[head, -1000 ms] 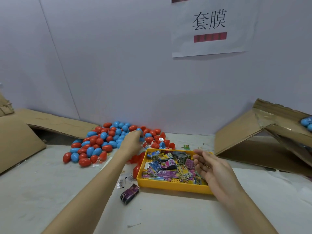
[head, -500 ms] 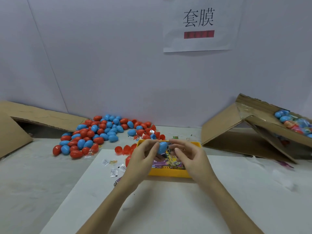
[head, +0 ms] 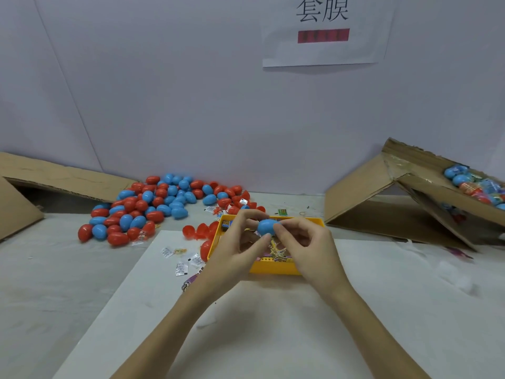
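L hand (head: 240,247) & R hand (head: 308,247) meet mid-frame, both pinching one blue egg (head: 267,226) btwn them. L thumb sits under the egg's left end w/ fingers curled over the top. R thumb + forefinger nip the right end, other R fingers curled loosely below. Egg lies sideways, held up off the surface, over the yellow tray (head: 273,268). Can't tell if its seam is closed or parted, since fingers cover it.

Egg = dial centre from here. Tray lies at 6 o'clock, holding small printed packets (head: 278,253), mostly hidden by the hands. At 1 o'clock, just past tray's far rim, a green packet (head: 282,212). At 9 o'clock, just beside tray's left wall, a few red egg halves (head: 198,231). At 8 o'clock, white sachets (head: 181,269) scattered on the white sheet (head: 273,324), plus a purple packet (head: 188,283) near L wrist, partly hidden. Sheet runs on toward 6 o'clock under both forearms, on the grey table (head: 54,283).

At 10 o'clock, well apart: big pile of red & blue eggs (head: 153,206) near the wall. Further out at 9 o'clock, left cardboard box (head: 16,209) on its side. At 2–3 o'clock, right cardboard box (head: 363,192), tilted, flap resting on table; wrapped eggs (head: 475,184) inside it at frame edge. At 12–1 o'clock, high on wall, paper sign (head: 322,31) w/ two black characters & a red bar.
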### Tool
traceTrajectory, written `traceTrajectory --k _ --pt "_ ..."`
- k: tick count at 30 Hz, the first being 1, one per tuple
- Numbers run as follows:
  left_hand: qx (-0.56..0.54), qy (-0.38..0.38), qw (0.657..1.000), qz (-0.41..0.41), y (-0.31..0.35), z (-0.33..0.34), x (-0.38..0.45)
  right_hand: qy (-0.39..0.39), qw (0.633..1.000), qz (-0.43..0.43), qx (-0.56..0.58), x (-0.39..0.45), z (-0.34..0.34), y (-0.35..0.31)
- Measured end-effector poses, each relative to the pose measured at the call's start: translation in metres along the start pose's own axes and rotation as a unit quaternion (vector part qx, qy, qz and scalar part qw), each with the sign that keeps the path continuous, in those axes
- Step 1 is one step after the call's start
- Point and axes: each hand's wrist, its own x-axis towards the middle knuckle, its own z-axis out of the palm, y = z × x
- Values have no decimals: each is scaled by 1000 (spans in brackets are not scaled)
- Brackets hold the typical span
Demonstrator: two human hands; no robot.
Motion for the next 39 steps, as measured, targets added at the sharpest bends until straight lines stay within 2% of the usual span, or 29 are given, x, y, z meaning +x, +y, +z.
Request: traceTrajectory --k 6,11,13,15,17,20,22,26,30,35,39 --pt "65 16 998 7 -8 -1 1 -5 1000 -17 -17 0 1 4" --pt "127 7 990 54 -7 -3 1 6 1000 -10 -6 -1 4 5" --pt "147 28 987 52 -8 -5 2 10 997 -25 -67 0 1 9" --pt "152 67 985 35 -10 -6 4 -6 983 -66 -174 2 -4 13" --pt "159 103 982 23 -11 -7 4 -63 961 -94 -254 3 -6 16" --pt "167 126 978 17 -12 -9 5 -155 905 -91 -385 0 -2 22" --pt "176 128 976 18 -12 -10 5 -175 874 -98 -443 -1 1 26" --pt "185 129 974 19 -14 -10 5 -156 875 -88 -450 3 3 27" --pt "189 122 974 17 -14 -9 6 -136 922 -88 -352 3 1 25" --pt "199 110 974 13 -13 -8 5 -188 880 -108 -422 -2 4 23" --pt "216 102 971 11 -13 -8 5 -169 884 -113 -421 1 4 22"
